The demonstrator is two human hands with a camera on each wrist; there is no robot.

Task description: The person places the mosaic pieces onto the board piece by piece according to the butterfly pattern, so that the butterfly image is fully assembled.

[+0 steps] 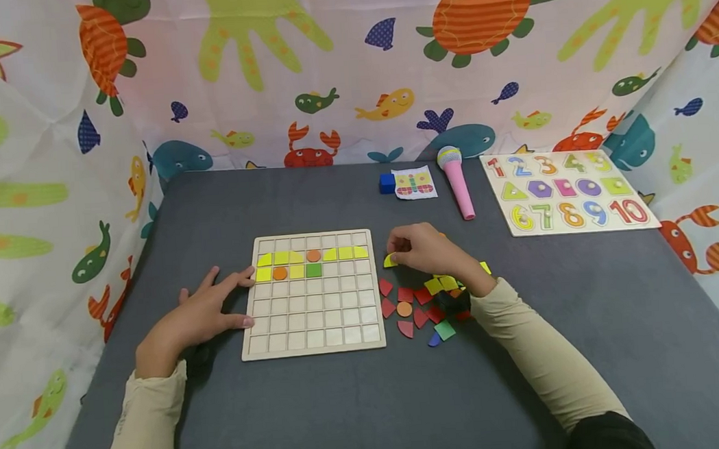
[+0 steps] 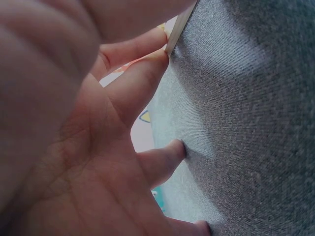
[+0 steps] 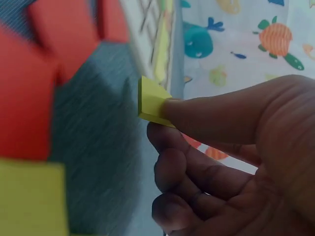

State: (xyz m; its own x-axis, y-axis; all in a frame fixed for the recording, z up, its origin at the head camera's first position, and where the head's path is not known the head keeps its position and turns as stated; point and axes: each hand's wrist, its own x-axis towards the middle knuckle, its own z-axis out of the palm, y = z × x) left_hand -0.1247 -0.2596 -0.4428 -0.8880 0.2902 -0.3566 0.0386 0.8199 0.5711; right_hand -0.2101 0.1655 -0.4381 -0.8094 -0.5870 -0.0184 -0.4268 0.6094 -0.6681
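A wooden grid board (image 1: 303,320) lies on the grey table, with yellow tiles, orange round pieces and a green square tile (image 1: 314,270) in its upper rows. My left hand (image 1: 195,320) touches the board's left edge with thumb and forefinger, its other fingers spread on the cloth. Between thumb and fingertips, my right hand (image 1: 429,251) pinches a yellow tile (image 3: 152,101), just right of the board. Below that hand lie loose red pieces (image 1: 405,295), an orange disc (image 1: 404,309), yellow tiles (image 1: 448,283), another green square (image 1: 445,330) and a blue piece (image 1: 434,339), partly hidden by the wrist.
At the back stand a blue block (image 1: 386,184) and a picture card (image 1: 415,183) against it. A pink toy microphone (image 1: 459,187) lies beside them. Farther right is a number and shape puzzle board (image 1: 503,209). Printed cloth (image 1: 337,61) surrounds the table's back and sides.
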